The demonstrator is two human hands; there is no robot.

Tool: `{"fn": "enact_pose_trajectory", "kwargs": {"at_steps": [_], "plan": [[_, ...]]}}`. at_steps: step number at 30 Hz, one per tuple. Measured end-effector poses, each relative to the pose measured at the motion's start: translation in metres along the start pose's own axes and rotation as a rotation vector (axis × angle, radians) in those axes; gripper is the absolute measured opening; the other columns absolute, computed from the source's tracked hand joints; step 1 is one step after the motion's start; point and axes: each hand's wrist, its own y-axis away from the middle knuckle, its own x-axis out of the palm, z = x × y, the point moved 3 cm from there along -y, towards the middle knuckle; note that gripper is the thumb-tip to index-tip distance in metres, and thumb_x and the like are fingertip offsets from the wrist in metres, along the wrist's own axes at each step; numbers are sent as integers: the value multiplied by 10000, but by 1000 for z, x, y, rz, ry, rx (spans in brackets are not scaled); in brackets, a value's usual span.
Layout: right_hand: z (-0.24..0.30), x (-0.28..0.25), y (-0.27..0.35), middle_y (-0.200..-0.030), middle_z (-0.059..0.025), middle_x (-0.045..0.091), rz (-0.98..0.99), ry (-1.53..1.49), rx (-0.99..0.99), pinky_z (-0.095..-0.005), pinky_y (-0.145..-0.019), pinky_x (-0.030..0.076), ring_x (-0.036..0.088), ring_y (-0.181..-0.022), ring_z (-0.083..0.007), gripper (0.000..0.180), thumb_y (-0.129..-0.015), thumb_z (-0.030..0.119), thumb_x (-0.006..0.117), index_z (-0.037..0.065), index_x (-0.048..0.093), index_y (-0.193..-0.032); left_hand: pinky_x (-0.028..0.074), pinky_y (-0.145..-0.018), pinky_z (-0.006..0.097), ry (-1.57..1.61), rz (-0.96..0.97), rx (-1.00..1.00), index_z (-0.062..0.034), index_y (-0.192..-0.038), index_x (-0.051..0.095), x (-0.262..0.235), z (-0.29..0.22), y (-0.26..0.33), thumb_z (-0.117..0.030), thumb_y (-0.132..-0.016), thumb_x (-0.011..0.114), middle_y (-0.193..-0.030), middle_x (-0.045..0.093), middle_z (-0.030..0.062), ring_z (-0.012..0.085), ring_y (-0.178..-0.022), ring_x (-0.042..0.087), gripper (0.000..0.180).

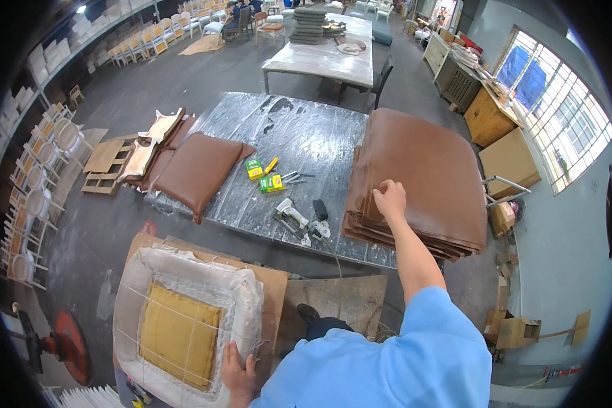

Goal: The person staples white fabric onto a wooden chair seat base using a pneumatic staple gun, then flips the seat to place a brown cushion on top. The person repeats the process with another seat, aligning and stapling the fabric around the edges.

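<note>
My left hand lies on the right edge of a square padded seat, its fingers stretched out and the thumb apart. White padding rims this seat around a yellow foam block, with strings crossing over it. My right arm reaches forward over a tall stack of brown leather pieces. The right hand is near the left side of the stack, fingers curled together; whether they pinch anything is hidden. On the plastic-covered table, left of the stack, lie a staple gun and a black object.
Two green-and-yellow boxes and a yellow-handled tool lie mid-table. A brown leather cushion sits at the table's left end. A hose hangs off the front edge. A red round object stands at lower left.
</note>
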Motion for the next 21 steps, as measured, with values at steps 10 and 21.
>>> {"fn": "enact_pose_trajectory", "kwargs": {"at_steps": [10,21], "plan": [[-22,26,-40,-1214,-164,792,186,-23,39,-483,-1062,572,735,-1185,-351,331,-866,312,841,96,867,-1115,553,-1127,541,-62,-54,-56,-33,-1584,617,4,-13,-5,-292,-934,841,-1532,656,321,507,-1375,661,736],[-102,-42,-106,-1139,-208,803,-157,-200,244,-513,-919,585,787,-1045,-388,187,-1114,206,607,71,700,-1204,534,-1151,540,-20,-65,-82,-24,-1585,611,4,-21,-13,-265,-944,823,-1517,664,316,512,-1389,645,717]]}}
